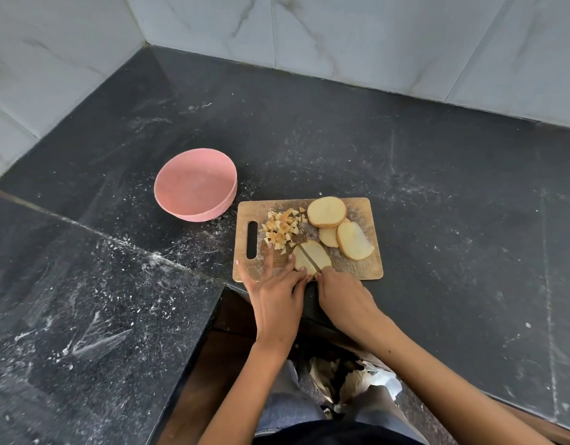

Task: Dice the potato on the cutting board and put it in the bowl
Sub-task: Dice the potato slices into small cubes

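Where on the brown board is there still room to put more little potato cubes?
Bare wood shows on the cutting board along its near right edge, below the potato slices. The left is crowded: diced pieces, left hand. The pink bowl looks empty.

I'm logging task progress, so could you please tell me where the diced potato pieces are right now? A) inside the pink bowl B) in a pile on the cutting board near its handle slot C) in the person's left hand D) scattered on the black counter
B: the diced pieces lie heaped on the cutting board beside its handle slot, while the pink bowl holds nothing visible.
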### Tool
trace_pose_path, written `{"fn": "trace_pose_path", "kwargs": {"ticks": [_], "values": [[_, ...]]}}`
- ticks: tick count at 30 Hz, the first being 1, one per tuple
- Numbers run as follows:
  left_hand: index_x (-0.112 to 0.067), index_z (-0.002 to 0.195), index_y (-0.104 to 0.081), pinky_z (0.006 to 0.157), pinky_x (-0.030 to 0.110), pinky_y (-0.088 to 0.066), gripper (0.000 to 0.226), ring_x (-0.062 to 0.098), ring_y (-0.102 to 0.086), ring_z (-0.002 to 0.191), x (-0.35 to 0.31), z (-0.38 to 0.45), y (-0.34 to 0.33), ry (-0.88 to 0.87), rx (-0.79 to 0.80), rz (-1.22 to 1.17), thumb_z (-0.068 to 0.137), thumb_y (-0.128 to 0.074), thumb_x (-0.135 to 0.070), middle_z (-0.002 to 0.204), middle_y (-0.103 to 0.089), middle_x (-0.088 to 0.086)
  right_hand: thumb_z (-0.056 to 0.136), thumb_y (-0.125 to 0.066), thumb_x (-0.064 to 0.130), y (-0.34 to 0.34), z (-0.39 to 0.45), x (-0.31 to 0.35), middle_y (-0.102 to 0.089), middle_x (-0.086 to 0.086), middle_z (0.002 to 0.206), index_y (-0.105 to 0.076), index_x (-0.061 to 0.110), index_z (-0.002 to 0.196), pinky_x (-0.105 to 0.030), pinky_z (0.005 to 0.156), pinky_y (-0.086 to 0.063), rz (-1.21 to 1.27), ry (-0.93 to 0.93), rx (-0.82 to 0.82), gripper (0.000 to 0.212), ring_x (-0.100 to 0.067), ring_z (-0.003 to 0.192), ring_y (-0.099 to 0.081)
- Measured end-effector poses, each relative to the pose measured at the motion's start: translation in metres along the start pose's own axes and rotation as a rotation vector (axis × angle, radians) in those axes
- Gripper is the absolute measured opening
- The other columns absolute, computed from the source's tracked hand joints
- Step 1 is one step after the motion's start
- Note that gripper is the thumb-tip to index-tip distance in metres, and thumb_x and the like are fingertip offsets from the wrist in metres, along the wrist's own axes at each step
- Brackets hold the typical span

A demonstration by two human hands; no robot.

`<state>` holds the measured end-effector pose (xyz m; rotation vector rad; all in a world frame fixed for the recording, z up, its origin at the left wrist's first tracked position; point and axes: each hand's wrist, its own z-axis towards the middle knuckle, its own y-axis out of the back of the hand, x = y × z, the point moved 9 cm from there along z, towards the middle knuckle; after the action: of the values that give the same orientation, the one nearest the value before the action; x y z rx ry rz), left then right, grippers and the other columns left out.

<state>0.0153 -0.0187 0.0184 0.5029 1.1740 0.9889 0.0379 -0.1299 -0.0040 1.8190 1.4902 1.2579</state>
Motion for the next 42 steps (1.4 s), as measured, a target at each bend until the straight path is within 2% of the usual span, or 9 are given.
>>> {"fn": "trace_pose_path", "kwargs": {"ticks": [5, 12, 15, 18, 24, 28, 32, 35, 42], "values": [[-0.022, 0.08, -0.076, 0.117, 0.043, 0.013, 0.013, 0.032, -0.049, 0.129, -0.001, -0.001, 0.0, 0.012, 0.014, 0.023, 0.073, -0.083, -0.014, 0.104, -0.073, -0.001, 0.105, -0.024, 0.029, -0.005, -0.011, -0.009, -0.059, -0.014, 0.112, -0.047, 0.008, 0.114, -0.033, 0.07, -0.035, -0.061, -0.015, 0.018, 0.033, -0.033, 0.103, -0.059], [-0.021, 0.08, -0.076, 0.118, 0.044, 0.011, 0.012, 0.028, -0.046, 0.131, 0.0, -0.002, -0.001, 0.015, 0.003, 0.014, 0.075, -0.082, -0.012, 0.104, -0.073, -0.001, 0.105, -0.022, 0.033, -0.014, -0.041, -0.035, -0.059, -0.011, 0.101, -0.034, 0.016, 0.095, -0.034, 0.066, -0.038, -0.075, -0.039, 0.093, 0.023, -0.033, 0.095, -0.061], [-0.021, 0.081, -0.076, 0.118, 0.042, 0.012, 0.012, 0.029, -0.048, 0.131, 0.001, -0.002, -0.001, 0.024, 0.003, 0.015, 0.075, -0.082, -0.013, 0.105, -0.073, -0.001, 0.104, -0.021, 0.034, -0.015, -0.049, -0.042, -0.055, -0.008, 0.089, -0.033, 0.016, 0.093, -0.035, 0.067, -0.04, -0.071, -0.041, 0.085, 0.024, -0.033, 0.092, -0.061], [-0.021, 0.083, -0.076, 0.117, 0.041, 0.013, 0.011, 0.029, -0.047, 0.132, 0.003, -0.004, -0.003, 0.038, 0.008, 0.016, 0.076, -0.081, -0.014, 0.107, -0.072, -0.001, 0.104, -0.021, 0.035, -0.013, -0.052, -0.045, -0.055, -0.008, 0.087, -0.033, 0.015, 0.091, -0.035, 0.066, -0.039, -0.065, -0.043, 0.082, 0.026, -0.033, 0.092, -0.06], [-0.021, 0.087, -0.076, 0.117, 0.043, 0.013, 0.008, 0.028, -0.042, 0.136, 0.004, -0.006, -0.003, 0.038, 0.004, 0.004, 0.08, -0.078, -0.017, 0.113, -0.07, 0.0, 0.103, -0.023, 0.038, 0.009, -0.054, -0.035, -0.042, 0.002, 0.068, -0.036, 0.017, 0.083, -0.036, 0.065, -0.042, 0.06, -0.001, -0.019, 0.032, -0.028, 0.072, -0.051], [-0.021, 0.089, -0.076, 0.117, 0.043, 0.015, 0.01, 0.027, -0.04, 0.137, 0.004, -0.007, -0.003, 0.038, 0.013, 0.003, 0.08, -0.078, -0.017, 0.114, -0.07, -0.002, 0.103, -0.025, 0.037, 0.008, -0.034, -0.016, -0.054, -0.006, 0.083, -0.042, 0.015, 0.088, -0.037, 0.069, -0.045, 0.064, 0.021, -0.034, 0.032, -0.032, 0.086, -0.059], [-0.021, 0.088, -0.076, 0.117, 0.044, 0.015, 0.011, 0.028, -0.041, 0.137, 0.006, -0.006, -0.003, 0.041, 0.011, -0.003, 0.079, -0.079, -0.016, 0.114, -0.07, -0.001, 0.104, -0.025, 0.033, 0.001, -0.02, -0.007, -0.061, -0.013, 0.105, -0.05, 0.009, 0.105, -0.036, 0.07, -0.04, 0.013, 0.017, -0.035, 0.035, -0.034, 0.098, -0.059], [-0.021, 0.087, -0.076, 0.117, 0.043, 0.015, 0.012, 0.028, -0.042, 0.136, 0.006, -0.006, -0.003, 0.032, 0.008, -0.002, 0.078, -0.08, -0.015, 0.113, -0.07, -0.001, 0.105, -0.024, 0.028, -0.003, -0.016, -0.006, -0.061, -0.013, 0.11, -0.047, 0.008, 0.111, -0.033, 0.067, -0.035, -0.038, -0.021, -0.041, 0.031, -0.033, 0.101, -0.059], [-0.021, 0.085, -0.076, 0.117, 0.044, 0.013, 0.012, 0.029, -0.045, 0.134, 0.006, -0.005, -0.003, 0.027, -0.003, -0.011, 0.077, -0.08, -0.013, 0.112, -0.071, 0.0, 0.103, -0.029, 0.019, -0.009, -0.013, -0.003, -0.062, -0.012, 0.112, -0.045, 0.009, 0.11, -0.033, 0.068, -0.035, -0.079, -0.055, -0.041, 0.02, -0.031, 0.103, -0.061]]}}
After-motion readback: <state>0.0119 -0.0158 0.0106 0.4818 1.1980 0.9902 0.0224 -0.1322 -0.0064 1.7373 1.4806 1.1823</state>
